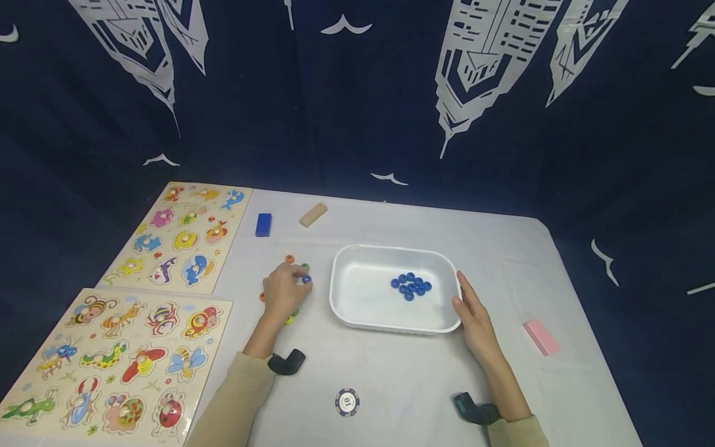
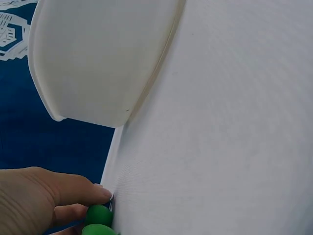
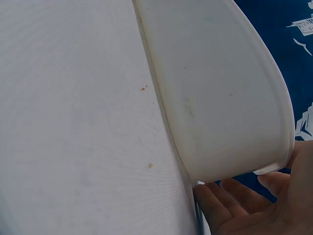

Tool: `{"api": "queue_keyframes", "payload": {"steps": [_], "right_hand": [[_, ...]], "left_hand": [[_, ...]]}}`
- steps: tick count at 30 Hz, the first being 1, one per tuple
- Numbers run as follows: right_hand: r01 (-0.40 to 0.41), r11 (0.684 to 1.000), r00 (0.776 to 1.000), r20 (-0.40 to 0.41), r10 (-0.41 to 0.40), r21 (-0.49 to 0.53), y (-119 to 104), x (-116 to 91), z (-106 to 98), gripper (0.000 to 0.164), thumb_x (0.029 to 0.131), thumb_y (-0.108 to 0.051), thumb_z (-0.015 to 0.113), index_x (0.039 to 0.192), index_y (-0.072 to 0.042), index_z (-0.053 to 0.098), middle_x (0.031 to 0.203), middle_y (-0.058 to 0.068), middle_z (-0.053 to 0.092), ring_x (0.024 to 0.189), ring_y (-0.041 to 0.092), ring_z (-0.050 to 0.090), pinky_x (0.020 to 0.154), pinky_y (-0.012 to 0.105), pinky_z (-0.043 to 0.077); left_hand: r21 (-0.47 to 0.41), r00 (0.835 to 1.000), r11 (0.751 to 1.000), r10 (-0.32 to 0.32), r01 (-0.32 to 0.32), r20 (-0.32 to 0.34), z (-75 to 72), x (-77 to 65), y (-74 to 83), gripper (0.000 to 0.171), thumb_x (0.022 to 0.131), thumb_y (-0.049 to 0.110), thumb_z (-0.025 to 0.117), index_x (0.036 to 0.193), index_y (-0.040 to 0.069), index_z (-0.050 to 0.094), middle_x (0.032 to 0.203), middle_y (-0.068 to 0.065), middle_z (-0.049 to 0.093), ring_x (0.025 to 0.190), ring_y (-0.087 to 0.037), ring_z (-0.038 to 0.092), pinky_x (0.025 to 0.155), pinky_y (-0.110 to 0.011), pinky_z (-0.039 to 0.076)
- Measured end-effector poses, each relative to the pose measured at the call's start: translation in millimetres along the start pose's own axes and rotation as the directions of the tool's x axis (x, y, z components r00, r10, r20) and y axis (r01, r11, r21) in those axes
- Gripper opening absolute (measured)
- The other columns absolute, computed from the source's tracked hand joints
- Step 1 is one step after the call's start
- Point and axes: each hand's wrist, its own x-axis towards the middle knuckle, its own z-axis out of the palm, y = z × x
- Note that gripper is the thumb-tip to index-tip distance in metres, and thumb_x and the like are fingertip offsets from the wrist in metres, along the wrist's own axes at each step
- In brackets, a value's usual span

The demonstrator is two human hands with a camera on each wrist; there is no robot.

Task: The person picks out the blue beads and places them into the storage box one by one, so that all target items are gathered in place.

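A white tray [image 1: 357, 285] with rounded corners stands on the table and holds several blue beads [image 1: 411, 287]. My right hand [image 1: 478, 320] grips its right end, thumb at the rim and fingers against the outer wall; the right wrist view shows this hand [image 3: 259, 205] low beside the tray wall [image 3: 220, 98]. To the left of the tray, my left hand [image 1: 283, 290] pinches a blue bead [image 1: 306, 279] between thumb and forefinger. Orange beads [image 1: 289, 259], a green bead [image 1: 305, 267] and a yellow bead [image 1: 288, 321] lie around it, partly hidden. Green beads [image 2: 99, 215] show under the fingers in the left wrist view.
Two animal puzzle boards [image 1: 184, 242] [image 1: 117, 366] lie at the left. Behind the beads are a blue block [image 1: 264, 225] and a wooden block [image 1: 313, 215]. A pink block [image 1: 540, 338] lies at the right, and a poker chip [image 1: 347, 402] in front. A dark curtain [image 1: 335, 112] hangs behind.
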Motion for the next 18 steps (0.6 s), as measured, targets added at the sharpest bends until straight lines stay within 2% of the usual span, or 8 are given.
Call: {"api": "queue_keyframes", "payload": {"steps": [3, 5, 7, 10, 14, 18], "right_hand": [[-0.003, 1.0, 1.0, 0.003, 0.003, 0.004, -4.6, -0.5, -0.6, 0.05, 0.094, -0.025, 0.039, 0.14, -0.028, 0.02, 0.147, -0.002, 0.017, 0.135, 0.026, 0.016, 0.106, 0.048, 0.019], [-0.005, 1.0, 1.0, 0.006, 0.005, 0.009, -9.1, -1.7, -1.0, 0.051, 0.094, -0.023, 0.039, 0.141, -0.026, 0.02, 0.147, -0.001, 0.017, 0.135, 0.027, 0.016, 0.106, 0.048, 0.019], [-0.008, 1.0, 1.0, 0.011, 0.008, 0.015, -18.3, -4.0, -1.7, 0.051, 0.094, -0.022, 0.039, 0.141, -0.021, 0.02, 0.148, 0.002, 0.017, 0.134, 0.028, 0.016, 0.106, 0.049, 0.019], [-0.005, 1.0, 1.0, 0.017, 0.005, 0.022, -20.6, -4.1, -2.0, 0.051, 0.094, -0.022, 0.038, 0.142, -0.019, 0.019, 0.148, 0.003, 0.017, 0.134, 0.029, 0.016, 0.106, 0.049, 0.018], [-0.008, 1.0, 1.0, 0.02, 0.007, 0.026, -9.5, -0.8, -1.6, 0.051, 0.094, -0.025, 0.039, 0.141, -0.027, 0.019, 0.147, -0.003, 0.016, 0.135, 0.026, 0.015, 0.106, 0.048, 0.019], [-0.008, 1.0, 1.0, 0.019, 0.008, 0.016, -3.9, -0.6, -1.4, 0.05, 0.094, -0.029, 0.039, 0.14, -0.032, 0.019, 0.147, -0.007, 0.016, 0.135, 0.023, 0.016, 0.107, 0.046, 0.019]], "left_hand": [[-0.04, 0.999, 0.999, 0.022, -0.023, -0.038, -3.7, 1.3, 4.3, 0.02, 0.066, 0.01, 0.072, 0.086, 0.006, 0.068, 0.081, -0.007, 0.062, 0.072, -0.019, 0.058, 0.072, -0.037, 0.041], [-0.099, 0.997, 0.994, 0.038, -0.044, -0.065, -9.1, 2.2, 10.7, 0.02, 0.067, 0.008, 0.071, 0.086, 0.006, 0.067, 0.08, -0.006, 0.061, 0.07, -0.018, 0.058, 0.069, -0.033, 0.045], [-0.184, 0.994, 0.98, 0.059, -0.075, -0.092, -15.0, 3.4, 19.6, 0.021, 0.068, 0.007, 0.07, 0.088, 0.006, 0.066, 0.078, -0.005, 0.061, 0.069, -0.016, 0.059, 0.07, -0.033, 0.048], [-0.292, 0.994, 0.952, 0.073, -0.094, -0.081, -23.4, 4.6, 39.1, 0.022, 0.069, 0.008, 0.07, 0.091, 0.008, 0.065, 0.078, -0.003, 0.062, 0.071, -0.015, 0.06, 0.072, -0.036, 0.049], [-0.364, 0.995, 0.928, 0.097, -0.082, 0.023, -24.5, 8.1, 67.6, 0.021, 0.07, 0.008, 0.07, 0.089, 0.012, 0.065, 0.079, 0.001, 0.062, 0.073, -0.012, 0.06, 0.077, -0.034, 0.05], [-0.401, 0.974, 0.912, 0.163, -0.088, 0.158, -12.1, 13.0, 89.8, 0.021, 0.069, 0.007, 0.071, 0.089, 0.013, 0.065, 0.081, 0.003, 0.062, 0.073, -0.01, 0.059, 0.075, -0.031, 0.05]]}}
